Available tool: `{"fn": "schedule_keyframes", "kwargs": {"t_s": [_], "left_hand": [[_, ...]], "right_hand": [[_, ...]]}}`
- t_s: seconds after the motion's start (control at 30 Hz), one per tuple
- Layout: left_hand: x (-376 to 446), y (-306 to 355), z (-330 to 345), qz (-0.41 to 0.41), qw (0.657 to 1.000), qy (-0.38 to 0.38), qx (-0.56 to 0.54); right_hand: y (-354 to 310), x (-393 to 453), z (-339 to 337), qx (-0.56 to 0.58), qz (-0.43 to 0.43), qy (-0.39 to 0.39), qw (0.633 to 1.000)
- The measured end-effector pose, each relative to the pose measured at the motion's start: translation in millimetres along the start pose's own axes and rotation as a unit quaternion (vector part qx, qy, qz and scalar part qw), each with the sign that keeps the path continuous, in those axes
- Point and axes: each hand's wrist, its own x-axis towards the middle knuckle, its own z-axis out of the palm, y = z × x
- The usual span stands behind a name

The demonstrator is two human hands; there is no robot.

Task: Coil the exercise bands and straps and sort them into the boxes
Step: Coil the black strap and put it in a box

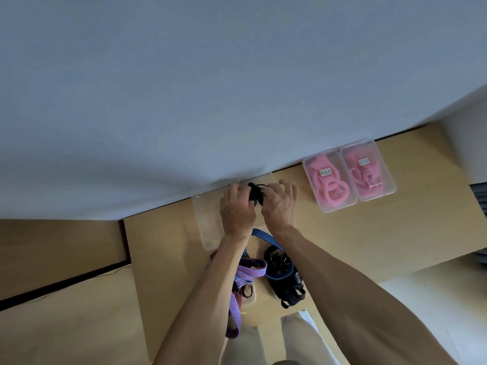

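Left hand point(237, 206) and right hand point(279, 204) together pinch a black strap bundle point(255, 194) (keep coils tight) above the clear box point(208, 227).

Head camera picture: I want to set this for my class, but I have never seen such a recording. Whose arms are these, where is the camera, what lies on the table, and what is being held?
There is no machine here. A person wears one wide-angle camera on the head, looking forward and down, so the two bare arms reaching in from below are that person's own.

The left hand and right hand together grip a small black strap bundle over a clear box that stands by the wall on the wooden table. To the right stand two more clear boxes, each with a small label and pink bands inside.

Nearer the person lie things not yet sorted: a purple striped band, a blue striped band and a heap of black straps.
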Motion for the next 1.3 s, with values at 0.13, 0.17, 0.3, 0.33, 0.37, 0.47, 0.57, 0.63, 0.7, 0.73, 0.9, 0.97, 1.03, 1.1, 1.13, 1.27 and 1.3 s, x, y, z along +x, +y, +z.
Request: {"fn": "schedule_keyframes", "kwargs": {"t_s": [0.13,0.17,0.3,0.33,0.37,0.47,0.57,0.63,0.7,0.73,0.9,0.97,1.03,1.1,1.13,1.27,1.3], "left_hand": [[6,-6,11,0.066,0.997,0.020,0.042],[7,-6,14,0.073,0.996,0.025,0.046],[3,-7,13,0.058,0.997,0.025,0.032],[-2,-5,8,0.042,0.999,0.023,0.014],[-10,-1,1,0.020,1.000,0.022,-0.008],[-42,12,-19,-0.037,0.997,-0.008,-0.060],[-80,20,-30,-0.043,0.994,-0.048,-0.091],[-105,23,-33,-0.001,0.990,-0.097,-0.102],[-128,21,-29,0.061,0.976,-0.193,-0.075],[-134,19,-25,0.088,0.964,-0.248,-0.037],[-136,20,-6,0.122,0.934,-0.323,0.088],[-135,21,-2,0.097,0.949,-0.291,0.071],[-134,18,-2,0.078,0.957,-0.273,0.059],[-136,14,-4,0.070,0.962,-0.259,0.054],[-138,12,-6,0.077,0.964,-0.250,0.049],[-145,10,-10,0.091,0.950,-0.289,0.076],[-145,11,-8,0.091,0.941,-0.312,0.092]], "right_hand": [[5,4,8,-0.033,-0.006,-0.064,0.997],[5,4,10,-0.032,-0.006,-0.072,0.997],[0,3,3,-0.018,0.000,-0.065,0.998],[-1,1,-2,0.002,0.013,-0.049,0.999],[-3,-4,-9,0.034,0.034,-0.028,0.998],[-6,-26,-30,0.144,0.112,0.019,0.983],[4,-53,-46,0.182,0.230,-0.014,0.956],[21,-72,-50,0.161,0.292,-0.068,0.940],[36,-91,-50,0.141,0.337,-0.130,0.922],[41,-100,-50,0.135,0.357,-0.155,0.911],[53,-131,-42,0.103,0.392,-0.211,0.890],[55,-138,-37,0.105,0.391,-0.184,0.896],[56,-144,-35,0.107,0.400,-0.157,0.897],[56,-149,-35,0.105,0.411,-0.166,0.890],[55,-152,-35,0.103,0.413,-0.177,0.887],[52,-162,-38,0.089,0.422,-0.197,0.880],[51,-165,-37,0.090,0.426,-0.202,0.877]]}}
